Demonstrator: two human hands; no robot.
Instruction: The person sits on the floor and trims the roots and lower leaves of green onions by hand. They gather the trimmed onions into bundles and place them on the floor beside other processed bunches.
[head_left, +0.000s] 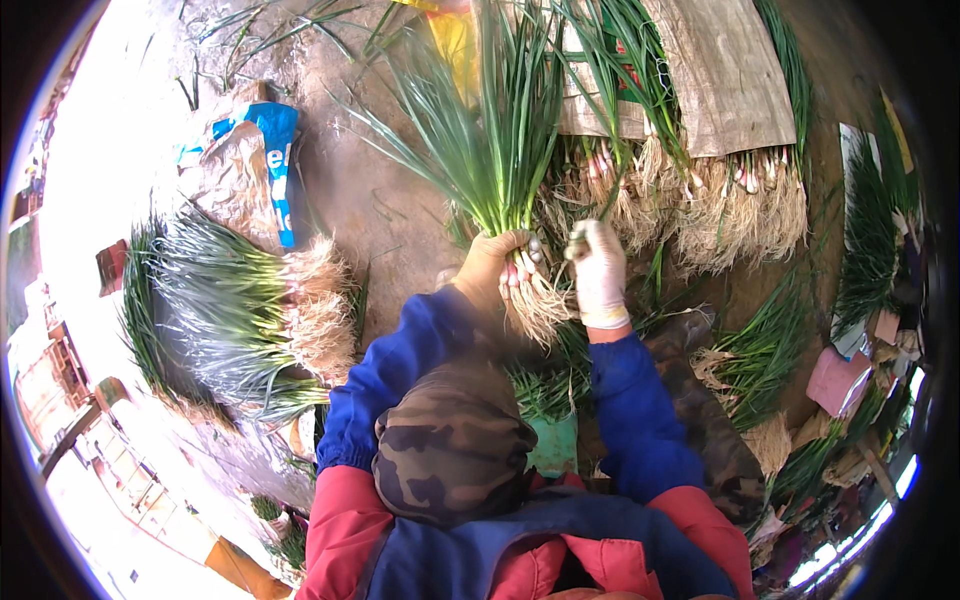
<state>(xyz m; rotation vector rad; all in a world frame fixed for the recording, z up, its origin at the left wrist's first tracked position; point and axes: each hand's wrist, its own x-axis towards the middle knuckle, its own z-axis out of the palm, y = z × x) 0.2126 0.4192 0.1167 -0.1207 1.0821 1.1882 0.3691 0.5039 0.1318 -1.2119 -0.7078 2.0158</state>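
Observation:
My left hand (484, 271), in a pale yellowish glove, is closed around a bunch of spring onions (504, 180) just above the bulbs. Their green leaves fan away from me, and the pinkish bulbs and stringy roots (538, 306) hang toward me. Just right of those roots is my right hand (598, 270), in a whitish glove stained at the fingertips. Its fingers are bent inward; whether something small sits between them is not clear. Loose green leaves (551, 386) lie below the bunch, in front of my body.
Spring onions with long roots (742, 206) lie at the upper right, partly under a woven sack (724, 75). Another row of spring onions (240, 307) lies on the left, near a blue-and-white sack (274, 150). More bundles (776, 345) lie right of my arm.

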